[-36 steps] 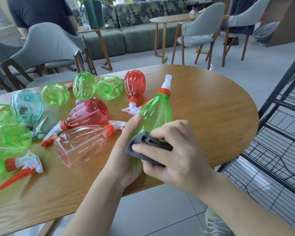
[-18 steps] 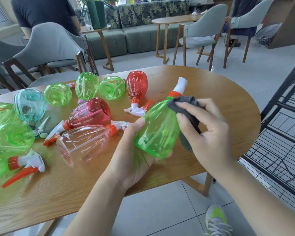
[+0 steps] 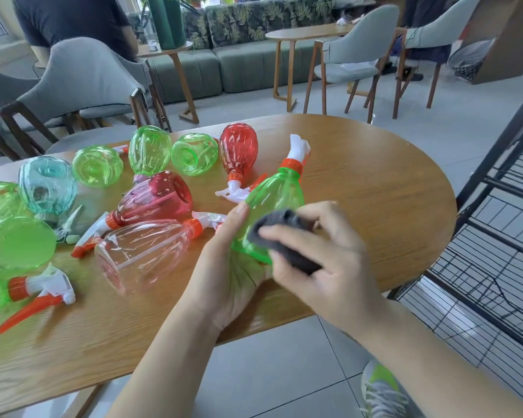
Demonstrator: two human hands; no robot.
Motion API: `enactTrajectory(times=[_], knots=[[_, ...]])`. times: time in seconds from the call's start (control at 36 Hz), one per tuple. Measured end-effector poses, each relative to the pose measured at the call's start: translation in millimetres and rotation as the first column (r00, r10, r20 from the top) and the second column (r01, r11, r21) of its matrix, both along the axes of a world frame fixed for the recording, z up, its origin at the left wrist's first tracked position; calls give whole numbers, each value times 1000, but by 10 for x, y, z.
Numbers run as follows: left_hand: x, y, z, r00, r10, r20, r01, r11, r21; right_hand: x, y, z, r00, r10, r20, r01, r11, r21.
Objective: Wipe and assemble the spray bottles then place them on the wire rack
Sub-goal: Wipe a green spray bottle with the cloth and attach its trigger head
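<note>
green spray bottle (image 3: 272, 203) sits mid-frame over the table (image 3: 375, 206), nozzle pointing to the upper right. we cradle its base in our left hand (image 3: 227, 267); our right hand (image 3: 323, 267) clutches the cloth (image 3: 284, 239) against its side, nearer the wire rack (image 3: 495, 251).

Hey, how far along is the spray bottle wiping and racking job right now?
Early. No bottle shows on the visible part of the wire rack. In hand: the left hand holds an assembled green bottle while the right hand rubs it with a grey cloth. Left: many bottles lie on the table.
</note>
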State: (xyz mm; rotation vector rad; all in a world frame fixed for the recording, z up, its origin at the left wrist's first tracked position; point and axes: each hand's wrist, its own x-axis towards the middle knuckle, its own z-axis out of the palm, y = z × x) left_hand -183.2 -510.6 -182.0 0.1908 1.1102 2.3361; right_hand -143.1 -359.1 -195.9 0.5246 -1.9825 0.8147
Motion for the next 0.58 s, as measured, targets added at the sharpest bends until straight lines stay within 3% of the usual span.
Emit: enactTrajectory(times=[0.08,0.22,0.33,0.44,0.58], knots=[[7,-19,12,996,-77,55,71,992,100,23,-77,-41,997,2,-81,12,985,172],[-6,-24,12,997,-67,47,61,992,113,-10,-36,-37,988,-39,-151,69,978,196],[-29,-16,-1,999,-33,-14,33,998,47,-81,117,15,982,-116,-150,129,989,77],[-25,-23,-34,997,-77,-20,78,997,25,-167,276,65,980,-194,-52,188,976,-108],[-27,-26,-48,995,-98,-7,98,993,59,-129,228,52,991,-130,27,133,967,-216]])
